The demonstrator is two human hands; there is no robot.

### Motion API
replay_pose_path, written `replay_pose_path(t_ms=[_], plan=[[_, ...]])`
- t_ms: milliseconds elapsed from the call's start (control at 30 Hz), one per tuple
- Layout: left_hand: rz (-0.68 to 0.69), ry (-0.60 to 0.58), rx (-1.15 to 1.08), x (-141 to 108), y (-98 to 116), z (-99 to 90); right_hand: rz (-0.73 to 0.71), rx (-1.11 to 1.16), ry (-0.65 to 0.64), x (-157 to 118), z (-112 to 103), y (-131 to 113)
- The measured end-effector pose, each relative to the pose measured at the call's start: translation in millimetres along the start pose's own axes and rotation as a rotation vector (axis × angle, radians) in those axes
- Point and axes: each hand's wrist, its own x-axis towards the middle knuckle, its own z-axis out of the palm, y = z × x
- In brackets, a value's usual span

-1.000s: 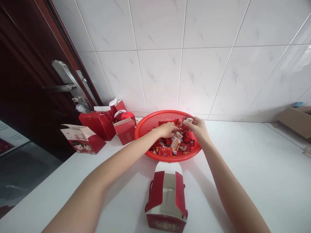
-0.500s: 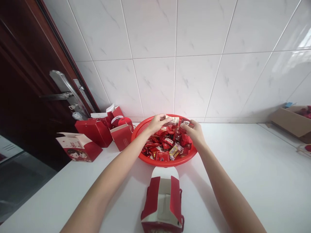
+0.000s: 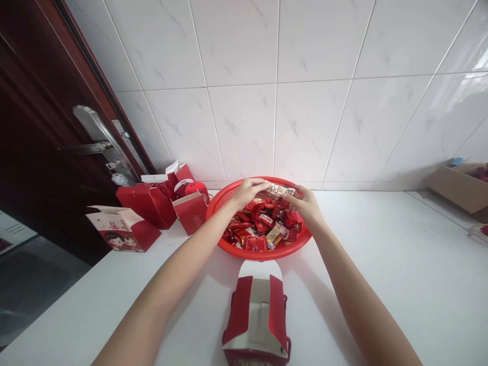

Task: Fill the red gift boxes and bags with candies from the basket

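Over the far part of a red plastic basket (image 3: 263, 255), my left hand (image 3: 249, 192) pinches a white wrapped candy (image 3: 276, 189). Close by on the right, my right hand (image 3: 305, 203) pinches a dark-and-white wrapped candy (image 3: 290, 192); the two candies meet or overlap. Below the hands, the basket holds many mostly red wrapped candies (image 3: 263, 219) and a yellowish one (image 3: 275, 235). A red and white box (image 3: 259, 320) stands in front of the basket, its top open and its rounded white flap toward the basket.
Several red gift boxes (image 3: 147, 206) and one with printed figures (image 3: 124, 231) stand at the left on the white table (image 3: 381, 254). A cardboard box (image 3: 461, 188) sits at the far right. Behind are a tiled wall and a dark red door (image 3: 41, 101).
Both hands have come slightly closer together, bringing the two candies from apart to meeting or overlapping. The view has shifted slightly.
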Motion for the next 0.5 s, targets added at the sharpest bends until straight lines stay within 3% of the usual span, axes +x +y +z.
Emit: replay_pose_path(t_ms=[133,333,500], plan=[[-0.04,-0.026,-0.029,-0.4,0.6,1.2,-0.028,0.026,-0.052,-1.3,0.2,-2.7],[-0.217,-0.091,-0.131,-1.1,4.6,-1.1,-0.078,0.087,-0.073,-0.9,1.8,-1.7],[-0.116,-0.167,-0.165,-1.3,1.6,-6.0,-0.091,0.04,0.043,4.9,1.9,1.8]])
